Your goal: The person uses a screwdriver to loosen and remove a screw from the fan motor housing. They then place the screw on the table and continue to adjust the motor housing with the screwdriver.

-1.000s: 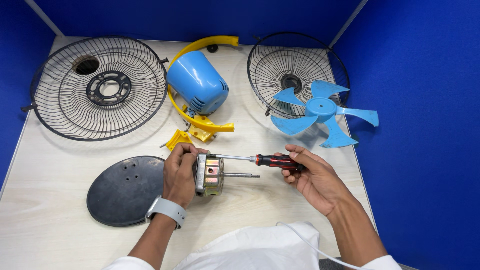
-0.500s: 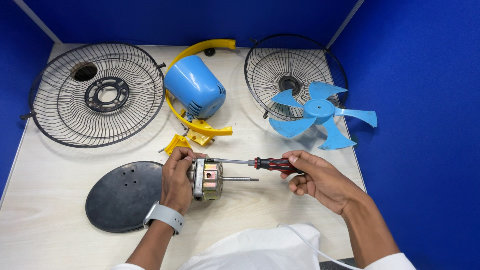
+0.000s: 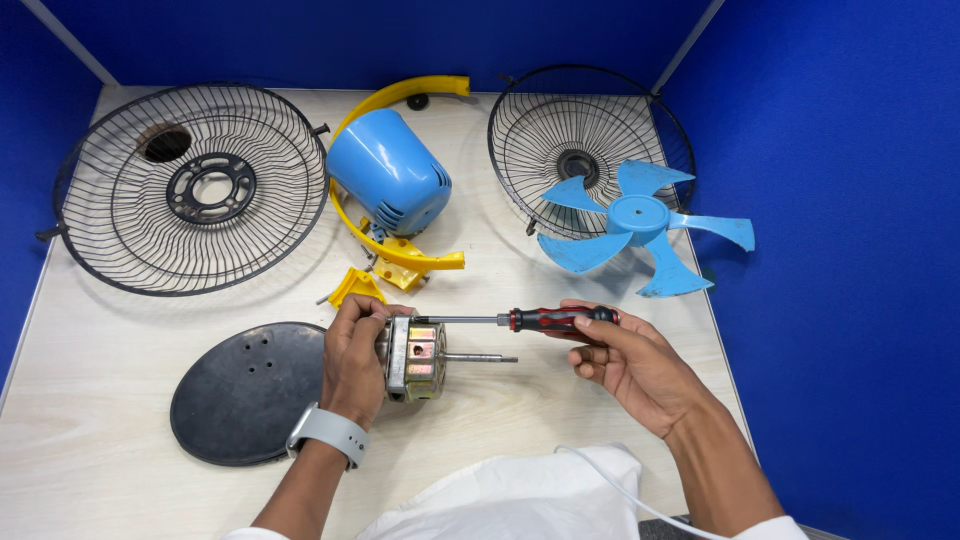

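Got my left hand wrapped around the back end of the fan motor, fingers curled tight on it, holding it on its side just above the light wooden table with the shaft sticking out to the right. My right hand has the screwdriver pinched by its red and black handle, thumb and fingers closed round it, and it lies level with the tip right up at the top edge of the motor casing. Can't really tell if the tip is sitting in a screw, my fingers hide that spot. Just left of the motor, partly under my wrist, is the round dark base plate. Behind my hands there's a small yellow bracket piece, then the blue motor housing sitting in its yellow curved yoke. The rear grille is far left, the other grille is far right with the blue fan blade lying partly on it.
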